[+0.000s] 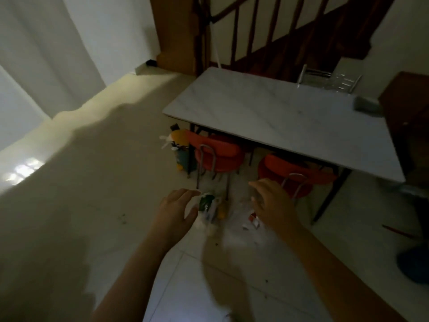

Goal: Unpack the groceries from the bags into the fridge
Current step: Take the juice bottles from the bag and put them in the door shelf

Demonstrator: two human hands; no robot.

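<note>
Dim room, blurred view. Pale tiled floor fills most of the frame; white curtain at left, wooden stair railing at top. Marble-look table stands right of centre, its far right corner hidden behind a dark cabinet. Two red chairs tucked under it, partly covered by the tabletop. Yellow-and-teal object by the table leg; too blurred to identify.

Clear plastic grocery bags lie on the floor before the chairs, between the hands; edges hard to trace, no clear long axis. Inside: a green item, something yellow, a red-and-white pack; none legible.

Left hand spread, fingers relaxed, holding nothing, beside the bags. Right hand likewise loose, above the bags; contact unclear.
</note>
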